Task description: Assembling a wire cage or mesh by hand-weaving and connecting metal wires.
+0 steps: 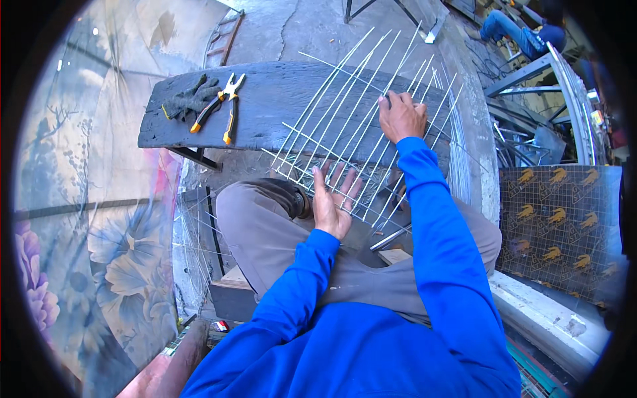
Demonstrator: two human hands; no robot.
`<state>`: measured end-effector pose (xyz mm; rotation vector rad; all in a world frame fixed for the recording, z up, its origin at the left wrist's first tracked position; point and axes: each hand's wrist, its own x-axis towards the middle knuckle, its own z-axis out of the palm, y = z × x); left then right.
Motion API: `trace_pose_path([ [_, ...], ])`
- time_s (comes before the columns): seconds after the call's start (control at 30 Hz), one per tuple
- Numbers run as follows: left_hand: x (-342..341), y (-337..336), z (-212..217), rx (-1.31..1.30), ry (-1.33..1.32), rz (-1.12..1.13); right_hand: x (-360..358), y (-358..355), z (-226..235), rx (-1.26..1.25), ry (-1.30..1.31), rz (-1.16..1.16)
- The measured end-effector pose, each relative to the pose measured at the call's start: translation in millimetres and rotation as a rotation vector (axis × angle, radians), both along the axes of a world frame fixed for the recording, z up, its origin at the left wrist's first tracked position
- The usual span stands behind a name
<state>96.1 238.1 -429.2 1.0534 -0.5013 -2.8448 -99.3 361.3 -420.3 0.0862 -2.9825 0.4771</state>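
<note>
A grid of thin metal wires lies tilted across the right part of a dark wooden bench, its near edge sticking out over my knees. From above, my right hand rests on the grid with its fingers curled around the wires. My left hand is palm up at the near edge, fingers stretched and spread beneath the wires, which cross in front of them. Combination pliers with orange and black handles lie on the bench's left part, jaws pointing away, beside a crumpled dark grey work glove.
A flowered curtain hangs along the left. Long loose wires lie past the bench's right end. Metal frames and a patterned dark panel stand at right. Another person sits at the far right.
</note>
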Motion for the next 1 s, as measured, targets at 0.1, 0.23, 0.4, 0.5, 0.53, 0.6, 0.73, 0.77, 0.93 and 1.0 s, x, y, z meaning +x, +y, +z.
trace_pose_path([
  [0.1, -1, 5, -2, 0.010, 0.023, 0.014, 0, -7, -4, 0.029, -0.006, -0.034],
  [0.23, 1, 7, -2, 0.018, 0.028, 0.000, 19, -13, -3, 0.087, 0.057, -0.023],
  [0.4, 4, 8, -1, 0.026, 0.043, -0.043, 35, -11, 0, 0.074, 0.042, 0.040],
  [0.5, 4, 14, 4, 0.024, 0.030, -0.039, 54, -17, 5, 0.084, 0.003, 0.023],
  [0.53, 4, 15, 5, 0.014, 0.022, -0.032, 60, -20, 6, 0.085, 0.008, 0.008],
  [0.6, 4, 15, 4, 0.006, 0.025, -0.029, 62, -18, 4, 0.062, 0.051, 0.016],
  [0.73, 4, 14, 3, 0.004, 0.022, -0.036, 74, -13, -8, -0.039, 0.132, 0.134],
  [0.77, 3, 14, 3, 0.005, 0.016, -0.041, 74, -9, -8, -0.036, 0.133, 0.139],
  [0.93, 7, 17, -5, 0.075, 0.058, -0.040, 72, -11, 6, 0.061, 0.088, 0.085],
  [1.0, 8, 19, -9, 0.072, 0.056, -0.038, 70, -23, 7, 0.109, 0.264, 0.017],
])
